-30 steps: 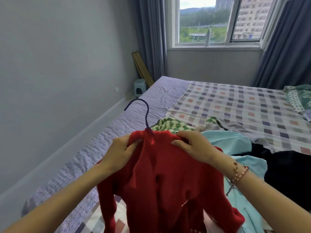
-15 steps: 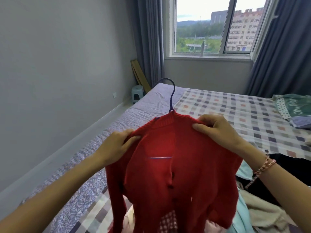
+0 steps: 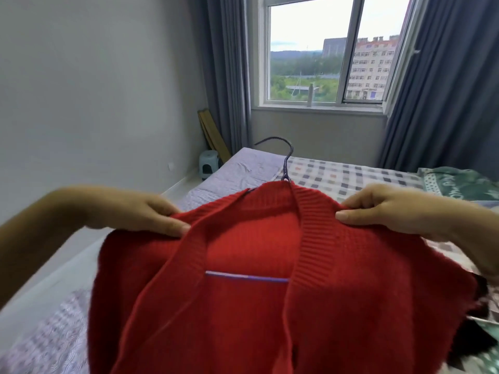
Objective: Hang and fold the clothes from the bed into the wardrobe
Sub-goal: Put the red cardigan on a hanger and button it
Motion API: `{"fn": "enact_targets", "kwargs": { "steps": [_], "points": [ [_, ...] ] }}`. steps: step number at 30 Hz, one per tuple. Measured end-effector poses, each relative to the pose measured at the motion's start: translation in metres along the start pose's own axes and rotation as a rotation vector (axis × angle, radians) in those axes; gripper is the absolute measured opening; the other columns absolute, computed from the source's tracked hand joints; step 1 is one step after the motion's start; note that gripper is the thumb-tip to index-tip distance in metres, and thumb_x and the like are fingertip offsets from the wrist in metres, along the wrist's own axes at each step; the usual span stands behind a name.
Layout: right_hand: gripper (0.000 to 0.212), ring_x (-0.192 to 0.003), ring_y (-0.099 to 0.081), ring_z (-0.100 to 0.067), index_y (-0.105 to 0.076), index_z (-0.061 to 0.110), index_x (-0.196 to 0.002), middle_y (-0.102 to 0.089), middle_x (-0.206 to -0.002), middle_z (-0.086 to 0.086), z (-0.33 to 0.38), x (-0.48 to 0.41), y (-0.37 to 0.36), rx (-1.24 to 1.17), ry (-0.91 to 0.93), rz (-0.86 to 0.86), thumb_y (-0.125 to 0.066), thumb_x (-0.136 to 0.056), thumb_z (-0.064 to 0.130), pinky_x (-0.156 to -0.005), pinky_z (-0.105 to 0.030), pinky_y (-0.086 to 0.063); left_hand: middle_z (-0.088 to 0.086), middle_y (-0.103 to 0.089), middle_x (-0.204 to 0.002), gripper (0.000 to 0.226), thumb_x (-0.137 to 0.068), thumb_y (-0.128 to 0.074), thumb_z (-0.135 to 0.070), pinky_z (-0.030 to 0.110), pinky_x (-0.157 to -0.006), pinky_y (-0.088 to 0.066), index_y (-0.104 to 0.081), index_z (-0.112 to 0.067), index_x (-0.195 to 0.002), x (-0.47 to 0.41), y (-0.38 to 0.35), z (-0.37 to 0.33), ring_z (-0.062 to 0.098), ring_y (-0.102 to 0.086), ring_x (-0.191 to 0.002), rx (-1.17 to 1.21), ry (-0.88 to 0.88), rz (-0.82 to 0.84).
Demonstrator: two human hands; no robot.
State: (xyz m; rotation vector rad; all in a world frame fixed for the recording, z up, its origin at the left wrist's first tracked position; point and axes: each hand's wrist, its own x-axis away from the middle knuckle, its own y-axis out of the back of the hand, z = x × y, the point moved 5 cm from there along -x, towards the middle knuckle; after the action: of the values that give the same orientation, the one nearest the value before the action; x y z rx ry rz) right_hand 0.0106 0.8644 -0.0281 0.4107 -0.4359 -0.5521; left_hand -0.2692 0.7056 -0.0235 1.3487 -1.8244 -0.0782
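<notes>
A red knitted cardigan [image 3: 337, 300] hangs open-fronted on a dark blue hanger [image 3: 286, 163]. The hanger's hook sticks up above the collar, and its crossbar shows across the open front. My left hand [image 3: 145, 214] pinches the cardigan's left shoulder, thumb under the knit. At the right shoulder my right hand [image 3: 383, 209] pinches the fabric the same way. I hold the cardigan up in front of me above the bed [image 3: 243, 168]. The wardrobe is out of view.
The bed carries a lilac sheet and a checked cover [image 3: 351, 174], with a green pillow [image 3: 459, 184] at the right. Dark clothes [image 3: 483, 306] peek out at the right edge. A small stool [image 3: 208, 164] stands by the left wall under grey curtains and the window [image 3: 324, 55].
I have lifted the cardigan higher and closer to my face. Both hands slid outward from the collar to the shoulders, spreading the front open. The pile of clothes is now mostly hidden.
</notes>
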Motion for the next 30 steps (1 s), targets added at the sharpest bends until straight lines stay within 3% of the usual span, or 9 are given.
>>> {"fn": "enact_targets", "kwargs": {
  "steps": [3, 5, 8, 11, 14, 18, 22, 26, 30],
  "points": [
    [0.017, -0.074, -0.061, -0.007, -0.071, 0.018, -0.082, -0.069, -0.08, 0.007, -0.025, -0.059, 0.029, 0.367, -0.089, -0.123, -0.06, -0.09, 0.028, -0.072, -0.017, -0.046, 0.001, -0.072, -0.097, 0.059, -0.068, -0.064, -0.062, 0.022, -0.078, -0.053, -0.07, -0.012, -0.099, -0.083, 0.029, 0.003, 0.01, -0.067, -0.082, -0.131, 0.067, -0.118],
    [0.016, -0.078, -0.055, -0.008, -0.068, 0.018, -0.086, -0.061, -0.081, 0.006, -0.062, -0.111, 0.035, 0.561, -0.18, -0.094, -0.057, -0.093, 0.027, -0.066, -0.011, -0.04, 0.001, -0.066, -0.084, 0.043, -0.09, -0.051, -0.047, 0.019, -0.071, -0.045, -0.066, -0.007, -0.09, -0.161, 0.037, 0.017, 0.011, -0.056, -0.071, -0.296, 0.078, -0.184],
    [0.016, -0.085, -0.05, -0.013, -0.065, 0.015, -0.086, -0.056, -0.089, -0.001, -0.14, -0.182, 0.025, 0.711, -0.302, -0.012, -0.054, -0.092, 0.024, -0.066, -0.019, -0.038, 0.011, -0.055, -0.07, 0.038, -0.095, -0.047, -0.037, 0.026, -0.056, -0.031, -0.059, -0.008, -0.074, -0.272, 0.025, 0.05, 0.018, -0.048, -0.063, -0.408, 0.078, -0.251],
    [0.016, -0.103, -0.057, -0.022, -0.065, 0.018, -0.1, -0.063, -0.111, -0.009, -0.224, -0.242, 0.017, 0.684, -0.358, -0.193, -0.051, -0.093, 0.02, -0.08, -0.022, -0.042, 0.016, -0.065, -0.1, 0.029, -0.092, -0.053, -0.038, 0.028, -0.07, -0.036, -0.057, -0.014, -0.076, -0.37, 0.008, 0.088, 0.026, -0.059, -0.093, -0.345, 0.065, -0.469],
    [0.036, -0.119, -0.051, -0.027, -0.051, 0.016, -0.129, -0.055, -0.128, -0.01, -0.291, -0.27, -0.003, 0.629, -0.403, -0.472, -0.048, -0.093, 0.021, -0.096, -0.033, -0.041, 0.01, -0.056, -0.124, 0.035, -0.095, -0.046, -0.038, 0.034, -0.098, -0.036, -0.054, -0.013, -0.118, -0.431, -0.017, 0.123, 0.026, -0.048, -0.118, -0.281, 0.114, -0.611],
    [0.016, -0.102, -0.059, -0.026, -0.063, 0.012, -0.103, -0.064, -0.104, -0.009, -0.354, -0.287, -0.067, 0.218, -0.397, -0.475, -0.057, -0.089, 0.014, -0.092, -0.035, -0.044, 0.005, -0.041, -0.136, 0.045, -0.096, -0.044, -0.037, 0.04, -0.104, -0.033, -0.04, -0.016, -0.135, -0.475, -0.079, 0.174, 0.024, -0.038, -0.128, -0.247, 0.189, -0.47],
    [0.006, -0.08, -0.059, -0.018, -0.062, 0.013, -0.093, -0.059, -0.076, 0.003, -0.373, -0.295, -0.114, 0.067, -0.387, -0.416, -0.062, -0.088, 0.017, -0.076, -0.029, -0.044, 0.007, -0.036, -0.137, 0.054, -0.093, -0.052, -0.033, 0.039, -0.099, -0.035, -0.034, -0.01, -0.138, -0.469, -0.107, 0.203, 0.025, -0.035, -0.127, -0.124, 0.26, -0.64],
    [0.021, -0.08, -0.055, -0.016, -0.055, 0.016, -0.1, -0.053, -0.077, 0.005, -0.372, -0.308, -0.14, 0.068, -0.375, -0.418, -0.063, -0.087, 0.031, -0.068, -0.027, -0.037, 0.014, -0.054, -0.114, 0.049, -0.082, -0.069, -0.025, 0.031, -0.093, -0.035, -0.049, -0.002, -0.121, -0.469, -0.115, 0.219, 0.029, -0.048, -0.11, 0.231, 0.354, -0.794],
    [0.024, -0.091, -0.058, -0.021, -0.05, 0.016, -0.106, -0.055, -0.095, 0.0, -0.36, -0.312, -0.153, 0.239, -0.335, -0.393, -0.057, -0.091, 0.033, -0.073, -0.031, -0.041, 0.008, -0.057, -0.078, 0.025, -0.081, -0.07, -0.024, 0.03, -0.067, -0.03, -0.051, -0.011, -0.072, -0.474, -0.114, 0.218, 0.029, -0.055, -0.084, 0.351, 0.374, -0.745]
  ]
}}
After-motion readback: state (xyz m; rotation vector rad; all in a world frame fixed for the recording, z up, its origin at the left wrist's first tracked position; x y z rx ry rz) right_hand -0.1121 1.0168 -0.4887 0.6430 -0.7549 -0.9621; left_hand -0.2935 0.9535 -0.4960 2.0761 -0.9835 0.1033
